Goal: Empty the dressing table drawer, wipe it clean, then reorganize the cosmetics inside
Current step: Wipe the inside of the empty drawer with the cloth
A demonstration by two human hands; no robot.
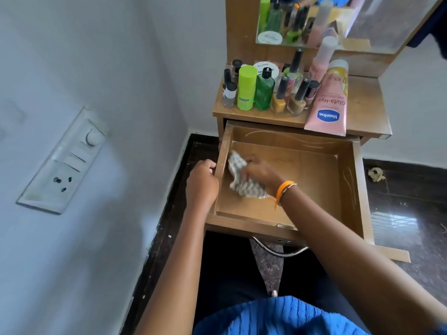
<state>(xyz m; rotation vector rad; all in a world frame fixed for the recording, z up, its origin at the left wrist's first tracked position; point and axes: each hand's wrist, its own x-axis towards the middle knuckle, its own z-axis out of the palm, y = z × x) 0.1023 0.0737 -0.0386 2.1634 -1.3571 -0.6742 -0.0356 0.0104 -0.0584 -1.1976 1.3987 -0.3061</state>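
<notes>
Dark floor [399, 201] surrounds the worktop [362, 105], cosmetics [278, 90] crowding it. Left hand [202, 182] clamps the drawer [358, 180] wall; right hand [260, 174] clutches the cloth [238, 184], unwiped bottom stretching toward 3 o'clock.

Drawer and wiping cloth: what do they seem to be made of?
Drawer: looks like laminated wood board, matte brown, with pale scratches on its inner walls. Wiping cloth: soft woven fabric, grey-and-white zigzag pattern, crumpled under the right hand.

Your cosmetics [285, 90] stand on the counter [362, 105] behind the open drawer [314, 170]; your cloth [238, 177] lies inside, at its left.
</notes>
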